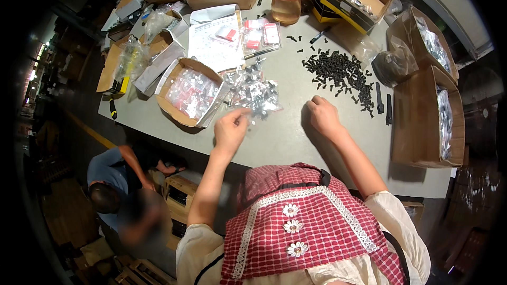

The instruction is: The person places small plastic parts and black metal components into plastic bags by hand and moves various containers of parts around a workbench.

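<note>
Your left hand [230, 129] hovers over the near edge of the heap of small clear plastic bags [252, 93], fingers drawn together, pinching one bag corner, it seems. Your right hand [323, 117] rests loosely curled on the grey worktop [285, 137]; whether it holds anything, you cannot tell. The pile of short black screws [340, 72] lies just beyond it, spread in a band running from far-left toward near-right; single screws point every way. Judgement: lift one bag clear of the heap before opening it, and draw screws from the near end of the band. An open cardboard box of filled bags [190, 94] sits left.
</note>
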The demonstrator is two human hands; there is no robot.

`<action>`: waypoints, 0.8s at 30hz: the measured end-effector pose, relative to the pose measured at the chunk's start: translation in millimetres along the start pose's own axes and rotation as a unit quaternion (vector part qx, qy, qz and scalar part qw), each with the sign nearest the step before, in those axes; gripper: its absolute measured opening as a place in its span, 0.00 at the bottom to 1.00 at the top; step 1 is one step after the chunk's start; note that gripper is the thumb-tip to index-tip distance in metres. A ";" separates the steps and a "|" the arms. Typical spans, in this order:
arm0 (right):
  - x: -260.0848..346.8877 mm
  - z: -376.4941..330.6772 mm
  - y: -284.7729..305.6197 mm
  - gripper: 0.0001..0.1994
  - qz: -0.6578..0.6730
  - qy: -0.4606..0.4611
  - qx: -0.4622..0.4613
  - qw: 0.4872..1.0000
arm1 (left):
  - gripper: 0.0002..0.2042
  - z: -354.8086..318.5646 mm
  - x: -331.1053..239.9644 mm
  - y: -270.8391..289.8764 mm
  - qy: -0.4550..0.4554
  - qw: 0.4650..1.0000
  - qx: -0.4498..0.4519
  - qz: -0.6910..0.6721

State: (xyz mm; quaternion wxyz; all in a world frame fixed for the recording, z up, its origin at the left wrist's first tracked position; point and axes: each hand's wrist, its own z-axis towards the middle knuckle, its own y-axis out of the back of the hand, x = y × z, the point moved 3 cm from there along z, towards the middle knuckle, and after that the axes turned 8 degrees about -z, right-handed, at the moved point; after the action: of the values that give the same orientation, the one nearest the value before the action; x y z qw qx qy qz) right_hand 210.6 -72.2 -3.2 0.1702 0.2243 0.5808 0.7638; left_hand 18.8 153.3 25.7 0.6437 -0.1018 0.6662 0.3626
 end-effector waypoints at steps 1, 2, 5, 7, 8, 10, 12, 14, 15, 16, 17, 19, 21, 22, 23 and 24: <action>-4.3 -10.1 2.0 0.08 0.016 -0.009 -0.009 1.000 | 0.10 -4.3 -0.2 -7.3 0.025 0.999 0.026 -0.006; -8.5 -18.0 4.3 0.09 0.031 -0.019 -0.019 0.999 | 0.09 -8.6 1.5 -13.6 0.024 0.999 0.041 -0.002; -18.1 -31.6 10.3 0.08 0.037 -0.039 -0.045 0.998 | 0.07 -20.6 7.4 -32.2 0.037 0.995 0.094 0.017; -22.1 -37.2 14.6 0.06 0.067 -0.060 -0.055 0.994 | 0.06 -28.1 2.1 -43.4 0.042 0.991 0.124 0.016; -22.8 -38.5 18.3 0.06 0.095 -0.074 -0.053 0.991 | 0.06 -32.3 -0.3 -48.6 0.045 0.989 0.139 0.016; -29.9 -41.7 16.5 0.06 0.167 -0.107 -0.061 0.978 | 0.06 -38.6 3.2 -56.0 0.046 0.989 0.142 0.007; -42.2 -41.9 9.4 0.08 0.254 -0.146 -0.080 0.953 | 0.05 -43.5 8.2 -63.9 0.050 0.989 0.138 -0.011; -53.3 -46.4 6.4 0.09 0.365 -0.248 -0.066 0.895 | 0.06 -47.7 7.4 -64.3 0.064 0.989 0.133 0.004; -57.1 -49.0 5.7 0.09 0.418 -0.297 -0.059 0.857 | 0.06 -49.3 5.4 -63.7 0.072 0.989 0.131 0.012; -61.6 -51.8 5.3 0.09 0.386 -0.287 -0.058 0.875 | 0.06 -51.5 5.7 -64.1 0.083 0.988 0.126 -0.009; -65.8 -53.6 6.0 0.09 0.355 -0.275 -0.057 0.892 | 0.06 -53.2 5.5 -63.6 0.093 0.988 0.121 -0.029; -71.1 -59.2 5.4 0.08 0.315 -0.266 -0.038 0.910 | 0.06 -56.8 4.5 -62.8 0.102 0.986 0.120 -0.057; -62.2 -57.8 14.9 0.09 0.253 -0.230 -0.043 0.939 | 0.06 -58.7 4.1 -60.5 0.102 0.984 0.128 -0.069; -57.0 -56.6 20.1 0.09 0.221 -0.211 -0.045 0.951 | 0.06 -59.7 4.3 -61.2 0.086 0.986 0.129 -0.060; -50.0 -54.0 25.0 0.09 0.212 -0.209 -0.024 0.954 | 0.06 -61.2 4.4 -60.4 0.070 0.988 0.129 -0.048; -43.0 -49.7 27.2 0.08 0.175 -0.175 -0.029 0.968 | 0.06 -62.0 4.5 -59.7 0.054 0.990 0.127 -0.036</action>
State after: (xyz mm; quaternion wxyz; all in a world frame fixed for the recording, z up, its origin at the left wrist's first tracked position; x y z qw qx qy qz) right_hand 219.9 -142.2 5.6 0.1391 0.4478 0.4714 0.7469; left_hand 5.5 73.9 -5.2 0.6275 -0.0624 0.7364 0.2450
